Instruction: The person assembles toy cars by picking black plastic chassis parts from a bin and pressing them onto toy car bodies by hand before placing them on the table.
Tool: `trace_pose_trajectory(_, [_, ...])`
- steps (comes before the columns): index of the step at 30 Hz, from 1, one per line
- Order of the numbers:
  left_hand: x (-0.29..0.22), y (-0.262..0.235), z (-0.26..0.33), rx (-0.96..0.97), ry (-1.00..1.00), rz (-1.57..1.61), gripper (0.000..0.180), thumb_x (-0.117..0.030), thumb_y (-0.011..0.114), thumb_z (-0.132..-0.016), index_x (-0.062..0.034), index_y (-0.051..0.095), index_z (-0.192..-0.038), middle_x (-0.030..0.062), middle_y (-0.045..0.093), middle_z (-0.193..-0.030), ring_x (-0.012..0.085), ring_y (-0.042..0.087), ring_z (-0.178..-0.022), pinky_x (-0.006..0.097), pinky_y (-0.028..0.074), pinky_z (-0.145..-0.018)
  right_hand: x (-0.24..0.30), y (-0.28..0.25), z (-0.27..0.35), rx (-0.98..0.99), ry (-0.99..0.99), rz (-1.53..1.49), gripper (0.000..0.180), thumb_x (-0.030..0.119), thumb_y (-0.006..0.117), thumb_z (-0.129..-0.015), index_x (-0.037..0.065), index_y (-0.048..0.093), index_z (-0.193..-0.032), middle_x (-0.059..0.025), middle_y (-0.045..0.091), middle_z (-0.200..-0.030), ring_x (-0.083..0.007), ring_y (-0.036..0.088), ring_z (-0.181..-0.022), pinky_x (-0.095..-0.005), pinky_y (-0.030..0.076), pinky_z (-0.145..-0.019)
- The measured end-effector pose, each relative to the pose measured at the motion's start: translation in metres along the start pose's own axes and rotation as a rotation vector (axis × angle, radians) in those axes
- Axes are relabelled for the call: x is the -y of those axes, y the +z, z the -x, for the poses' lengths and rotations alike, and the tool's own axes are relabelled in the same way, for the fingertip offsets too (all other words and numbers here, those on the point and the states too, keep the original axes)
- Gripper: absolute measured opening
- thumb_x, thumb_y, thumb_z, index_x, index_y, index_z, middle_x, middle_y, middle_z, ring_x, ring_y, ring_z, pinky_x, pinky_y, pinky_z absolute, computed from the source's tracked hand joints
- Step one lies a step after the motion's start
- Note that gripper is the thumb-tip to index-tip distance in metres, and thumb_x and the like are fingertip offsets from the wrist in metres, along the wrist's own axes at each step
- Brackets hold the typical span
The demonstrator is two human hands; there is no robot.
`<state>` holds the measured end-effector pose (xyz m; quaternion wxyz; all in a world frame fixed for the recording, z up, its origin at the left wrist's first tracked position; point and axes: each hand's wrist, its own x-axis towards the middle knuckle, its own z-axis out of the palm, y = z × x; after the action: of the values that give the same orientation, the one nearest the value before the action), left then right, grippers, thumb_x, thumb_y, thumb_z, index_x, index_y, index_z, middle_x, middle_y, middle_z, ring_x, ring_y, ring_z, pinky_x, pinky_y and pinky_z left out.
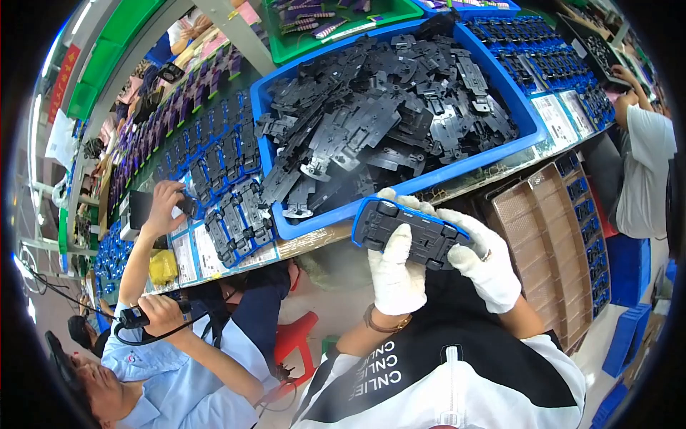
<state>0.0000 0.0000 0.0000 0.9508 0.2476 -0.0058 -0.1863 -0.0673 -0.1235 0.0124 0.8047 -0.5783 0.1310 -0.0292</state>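
In front of my chest I hold a blue toy car (411, 232), its black underside facing up. My left hand (397, 275), in a white glove, grips the near side, its thumb lying across the chassis. My right hand (484, 263), gloved as well, wraps round the right end with the thumb on the lower edge. The fingers under the car are partly hidden. Just beyond is a large blue bin (314, 223) heaped with loose black plastic chassis plates (350, 129).
Rows of blue-and-black cars (239, 222) lie on the bench left of the bin, more (532, 53) at the far right. A partitioned brown tray (547, 243) stands on my right. At left a co-worker (186, 379) in light blue handles a car; another person (647, 164) stands at right.
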Motion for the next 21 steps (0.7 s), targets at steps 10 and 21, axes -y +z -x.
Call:
trace_pose_trajectory(10, [0.002, -0.002, 0.003, -0.049, 0.1, -0.009, 0.046, -0.002, 0.055, -0.091, -0.0086, 0.042, -0.134, 0.0103, 0.056, -0.118, 0.026, 0.057, -0.11, 0.042, 0.047, -0.098, -0.008, 0.012, 0.0, 0.011, -0.068, -0.026, 0.066, 0.022, 0.077, -0.081, -0.001, 0.046, -0.134, -0.0087, 0.059, -0.118, -0.0135, 0.058, -0.1, -0.0275, 0.05, -0.085])
trace_pose_trajectory(21, [-0.021, -0.038, 0.037, -0.143, -0.002, -0.381, 0.064, -0.009, 0.056, -0.095, -0.0117, 0.022, -0.149, 0.0008, 0.045, -0.129, 0.012, 0.044, -0.118, 0.03, 0.036, -0.103, -0.028, 0.032, 0.005, -0.035, -0.06, 0.126, 0.088, 0.043, 0.079, -0.075, -0.002, 0.04, -0.14, -0.0105, 0.057, -0.119, -0.0169, 0.057, -0.105, -0.0306, 0.049, -0.087])
